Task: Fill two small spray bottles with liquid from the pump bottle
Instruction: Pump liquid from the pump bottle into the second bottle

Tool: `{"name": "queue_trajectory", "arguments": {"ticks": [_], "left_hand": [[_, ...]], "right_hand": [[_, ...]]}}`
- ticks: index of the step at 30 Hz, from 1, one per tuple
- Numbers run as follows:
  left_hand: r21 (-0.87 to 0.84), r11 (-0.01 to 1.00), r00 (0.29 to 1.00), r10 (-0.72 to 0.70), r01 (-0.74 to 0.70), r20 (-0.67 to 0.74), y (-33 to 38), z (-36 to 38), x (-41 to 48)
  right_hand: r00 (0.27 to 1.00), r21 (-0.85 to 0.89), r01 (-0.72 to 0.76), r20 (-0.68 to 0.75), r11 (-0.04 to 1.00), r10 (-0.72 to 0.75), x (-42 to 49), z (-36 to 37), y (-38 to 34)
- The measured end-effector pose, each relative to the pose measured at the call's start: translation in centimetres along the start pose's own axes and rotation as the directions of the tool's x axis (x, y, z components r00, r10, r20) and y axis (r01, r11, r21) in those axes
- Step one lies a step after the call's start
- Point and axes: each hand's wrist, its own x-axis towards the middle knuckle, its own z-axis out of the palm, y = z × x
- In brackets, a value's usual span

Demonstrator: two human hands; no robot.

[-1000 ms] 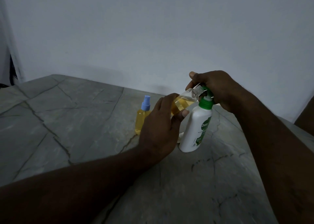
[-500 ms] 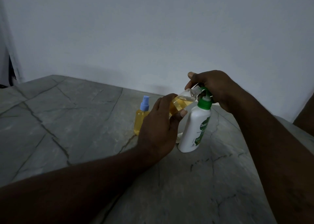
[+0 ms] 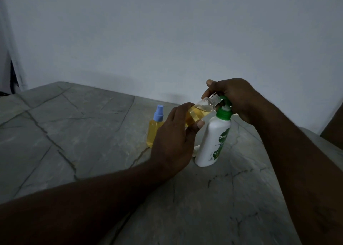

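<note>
Head view, dim light. Left hand point(image 3: 172, 139) grasps the uncapped spray bottle point(image 3: 201, 108) round its lower body, fingers and thumb curled about it. The bottle is held off the table and tilted, its open neck pointing up and right to the nozzle of the pump bottle point(image 3: 213, 140). Yellow liquid fills roughly the lower half of the tilted bottle; the part near the neck is clear. Whether liquid is running from the nozzle at this instant cannot be told. Right hand point(image 3: 235, 98) sits on top of the pump bottle, fingers curled down over the green pump head, clenched on it; one fingertip sticks out above the small bottle's neck. The pump bottle is white with a green collar and a green label and stands upright on the table point(image 3: 83, 133), just right of the left hand. The capped spray bottle point(image 3: 155, 131), with a blue sprayer top and full of yellow liquid, stands upright on the table just left of the left hand and partly behind it, touched by neither hand. A small pale object point(image 3: 195, 150) lies at the pump bottle's base, mostly hidden; not identifiable. The table is grey stone with dark veining, against a plain white wall point(image 3: 167, 31).
</note>
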Motion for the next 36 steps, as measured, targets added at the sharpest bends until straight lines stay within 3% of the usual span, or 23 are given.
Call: {"name": "queue_trajectory", "arguments": {"ticks": [9,19,26,36], "left_hand": [[0.001,1.0,1.0,0.011,-0.011,-0.003,-0.07,-0.11,-0.01],[-0.006,1.0,1.0,0.0,0.0,0.002,0.13,-0.18,0.04],[0.014,1.0,1.0,-0.007,0.006,0.01,0.22,-0.25,-0.02],[0.023,1.0,1.0,-0.008,0.008,0.015,0.26,-0.22,-0.01]], "right_hand": [[0.999,-0.002,-0.046,-0.001,0.999,0.046,-0.2,0.41,-0.15],[0.999,-0.019,0.029,0.019,0.999,-0.029,-0.19,-0.17,-0.19],[0.999,0.023,-0.044,0.014,0.999,0.043,-0.39,0.44,-0.22],[0.999,-0.023,0.033,-0.002,0.999,-0.033,-0.11,-0.12,-0.26]]}}
